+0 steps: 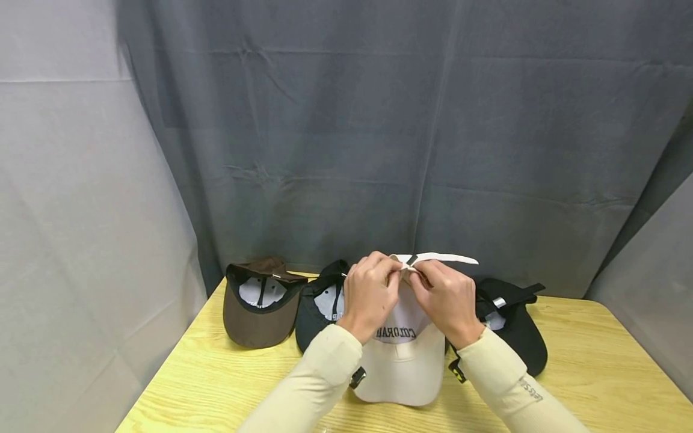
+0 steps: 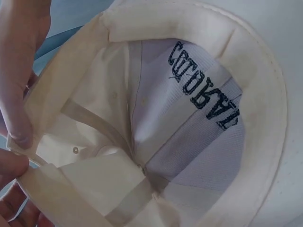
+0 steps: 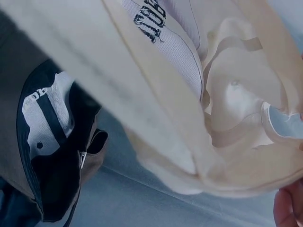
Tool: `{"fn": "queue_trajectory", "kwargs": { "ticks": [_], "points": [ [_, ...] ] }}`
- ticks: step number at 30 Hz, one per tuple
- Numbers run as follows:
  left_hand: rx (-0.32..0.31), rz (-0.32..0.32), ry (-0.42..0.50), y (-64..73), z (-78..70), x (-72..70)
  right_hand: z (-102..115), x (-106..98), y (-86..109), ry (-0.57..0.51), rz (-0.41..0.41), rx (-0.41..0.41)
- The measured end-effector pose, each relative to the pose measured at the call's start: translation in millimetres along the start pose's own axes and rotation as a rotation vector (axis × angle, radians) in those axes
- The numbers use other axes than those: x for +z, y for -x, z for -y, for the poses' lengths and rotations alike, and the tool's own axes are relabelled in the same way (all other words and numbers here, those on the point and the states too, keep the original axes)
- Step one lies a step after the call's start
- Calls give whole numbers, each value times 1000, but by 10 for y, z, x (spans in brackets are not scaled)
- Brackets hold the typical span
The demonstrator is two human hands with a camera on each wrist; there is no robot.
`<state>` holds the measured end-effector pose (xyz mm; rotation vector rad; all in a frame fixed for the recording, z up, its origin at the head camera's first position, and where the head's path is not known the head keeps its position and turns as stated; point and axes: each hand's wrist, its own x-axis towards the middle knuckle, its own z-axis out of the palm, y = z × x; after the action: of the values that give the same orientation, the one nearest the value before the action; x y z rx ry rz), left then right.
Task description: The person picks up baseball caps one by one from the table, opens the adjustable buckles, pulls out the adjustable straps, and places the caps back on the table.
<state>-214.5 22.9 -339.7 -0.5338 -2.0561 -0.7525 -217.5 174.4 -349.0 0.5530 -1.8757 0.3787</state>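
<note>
A grey curtain (image 1: 379, 120) backs the wooden desk (image 1: 216, 385). Over the desk, between dark caps (image 1: 527, 337), the cream cap (image 1: 403, 352) is held brim-down; it looks light, soft in the crown and firmer in the brim. The left hand (image 1: 369, 294) and right hand (image 1: 449, 300) pinch its rear edge between their fingers, a sensible hold, beside the pliable strap (image 1: 452, 258) and small dark buckle (image 1: 412, 260).

the left hand (image 1: 372, 294) partly hides a dark cap (image 1: 310, 320), perhaps black.
</note>
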Motion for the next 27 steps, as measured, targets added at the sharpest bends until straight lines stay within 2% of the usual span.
{"fn": "queue_trajectory", "kwargs": {
  "ticks": [10,19,27],
  "points": [
    [10,5,7,-35,-15,3,1,1,-19,5,0,-2],
    [40,2,-38,-83,-31,11,9,-14,-36,56,10,-80],
    [45,-15,-40,-68,-22,18,10,-3,-49,51,-18,-68]
  ]
}}
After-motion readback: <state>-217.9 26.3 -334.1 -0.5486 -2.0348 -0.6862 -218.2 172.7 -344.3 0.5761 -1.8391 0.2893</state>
